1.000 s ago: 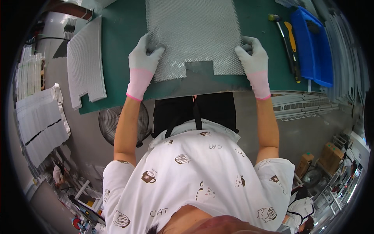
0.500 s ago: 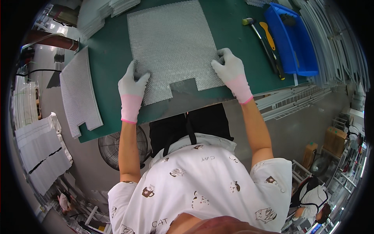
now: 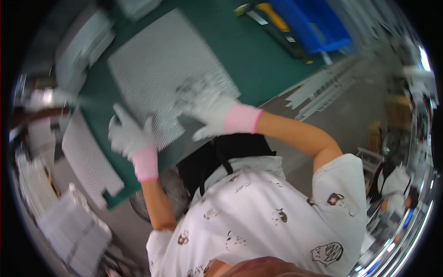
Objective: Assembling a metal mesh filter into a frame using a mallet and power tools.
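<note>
On the green worktable (image 3: 249,60) before you, the silvery mesh sheet (image 3: 159,60) lies flat, probably for steady support. Your gloved left hand (image 3: 131,134) is spread at its near-left edge; your blurred right hand (image 3: 207,111) fans over its near part, contact unclear. The mallet (image 3: 277,36) and blue bin (image 3: 314,23) sit rightward, likely leaving working room.

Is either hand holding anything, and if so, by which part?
No hold shows: left hand open at the edge of the mesh sheet, right hand spread over it, blurred; contact unclear.
</note>
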Tool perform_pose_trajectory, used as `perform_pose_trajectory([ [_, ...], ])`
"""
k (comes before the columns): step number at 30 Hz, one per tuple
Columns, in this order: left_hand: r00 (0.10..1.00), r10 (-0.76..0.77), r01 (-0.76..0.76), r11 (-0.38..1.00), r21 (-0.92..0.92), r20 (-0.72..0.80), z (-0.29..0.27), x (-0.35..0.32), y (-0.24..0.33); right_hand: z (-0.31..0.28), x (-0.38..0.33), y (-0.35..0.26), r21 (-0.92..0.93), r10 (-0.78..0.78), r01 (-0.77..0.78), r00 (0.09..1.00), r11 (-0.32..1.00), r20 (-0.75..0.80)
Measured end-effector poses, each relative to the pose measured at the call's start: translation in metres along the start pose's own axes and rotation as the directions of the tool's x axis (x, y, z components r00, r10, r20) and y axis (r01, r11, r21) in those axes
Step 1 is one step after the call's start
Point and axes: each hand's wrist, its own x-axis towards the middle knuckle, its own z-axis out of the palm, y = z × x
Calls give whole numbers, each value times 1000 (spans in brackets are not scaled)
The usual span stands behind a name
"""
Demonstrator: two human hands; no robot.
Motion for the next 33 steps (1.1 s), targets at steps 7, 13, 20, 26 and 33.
perform_pose_trajectory([
  [7, 623, 782, -782, 623, -7, -7, 29, -2, 15, 10, -5, -5, -38, -25, 22, 998, 999, -55],
  [13, 639, 763, -762, 612, -209, -96, 36, 1, 13, 14, -7, 5, 45, -56, 57, 998, 997, -31],
  [20, 613, 788, -668, 479, -570, -56, 32, 14, -10, -143, -61, 197, 532, 478, -109, 613, 840, -629],
  [26, 641, 764, -767, 639, -60, -68, 6, 7, -5, -159, -62, 388, -337, 477, -713, 677, 615, -561],
  [33, 668, 744, -726, 643, -245, -27, 13, -1, -27, -161, -41, 431, -668, 335, -449, 892, 593, -303],
])
